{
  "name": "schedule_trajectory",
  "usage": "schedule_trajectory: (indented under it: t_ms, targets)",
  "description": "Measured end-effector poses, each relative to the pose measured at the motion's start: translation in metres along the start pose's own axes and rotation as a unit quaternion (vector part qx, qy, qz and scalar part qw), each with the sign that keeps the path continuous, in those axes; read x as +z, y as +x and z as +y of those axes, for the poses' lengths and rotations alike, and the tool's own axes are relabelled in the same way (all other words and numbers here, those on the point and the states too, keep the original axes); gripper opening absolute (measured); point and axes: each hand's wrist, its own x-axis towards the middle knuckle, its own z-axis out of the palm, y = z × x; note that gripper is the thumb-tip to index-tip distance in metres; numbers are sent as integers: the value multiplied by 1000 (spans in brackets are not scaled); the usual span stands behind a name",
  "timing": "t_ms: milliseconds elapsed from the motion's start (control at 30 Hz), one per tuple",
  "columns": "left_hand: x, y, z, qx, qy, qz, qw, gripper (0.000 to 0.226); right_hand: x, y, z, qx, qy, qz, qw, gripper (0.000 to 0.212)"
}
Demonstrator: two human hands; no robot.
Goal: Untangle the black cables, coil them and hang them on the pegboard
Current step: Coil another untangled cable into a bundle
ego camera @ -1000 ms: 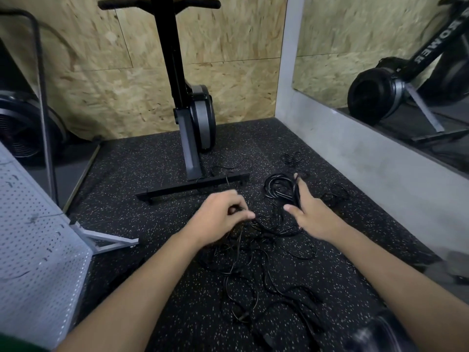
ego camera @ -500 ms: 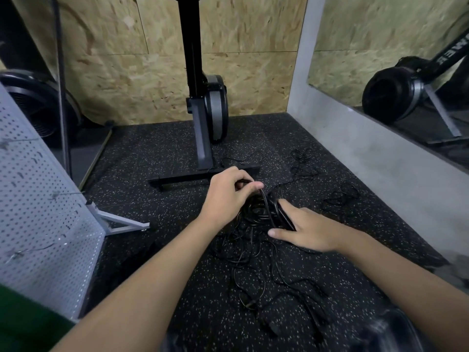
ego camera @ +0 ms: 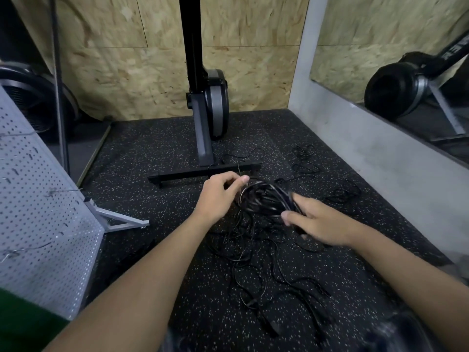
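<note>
Head view: left hand (ego camera: 218,196) apparently pinches black cables (ego camera: 264,198), right hand (ego camera: 319,222) grips them; speckled rubber floor (ego camera: 152,148), chipboard wall (ego camera: 127,80).

Right hand (ego camera: 319,223) and cable bundle (ego camera: 264,199) smeared by motion blur. Left hand (ego camera: 219,195) hides its own fingers behind the knuckles. Pegboard (ego camera: 38,212) cut off at left edge, machine (ego camera: 205,102) at top.

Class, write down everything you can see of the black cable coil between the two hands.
The coil is several glossy black loops of thin, rubbery-looking cable, slightly blurred, held over the speckled floor. The right hand grips its right side; the left hand pinches its left edge. Loose tangled strands trail below it.
</note>
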Motion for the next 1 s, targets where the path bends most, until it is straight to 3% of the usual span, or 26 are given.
schedule_trajectory:
  t_ms: [200, 300, 400, 500, 700, 833, 1000]
  targets:
    - [16, -2, -18, -61, -51, -95, 992, 30, -9, 0, 10, -24, 79, 95, 992, 14]
    - [20, -5, 9, -83, -179, -84, 977, 17, -5, 4, 14, -29, 87, 139, 986, 16]
    - [26, -7, 27, -115, -285, -84, 948, 18, -2, 8, 15, -28, 74, 160, 984, 27]
    - [30, -9, 41, -149, -341, -94, 923, 24, 1, 10, 15, -33, 46, 172, 983, 41]
    - [21, -6, 54, -214, -392, -105, 889, 25, 1, 11, 12, -33, 20, 181, 983, 44]
    - [20, -4, 52, -210, -411, -108, 881, 22, 1, 12, 12, -33, 43, 151, 987, 41]
    - [13, 3, 33, -116, -358, -149, 914, 28, 0, 13, 4, -59, 116, 173, 976, 17]
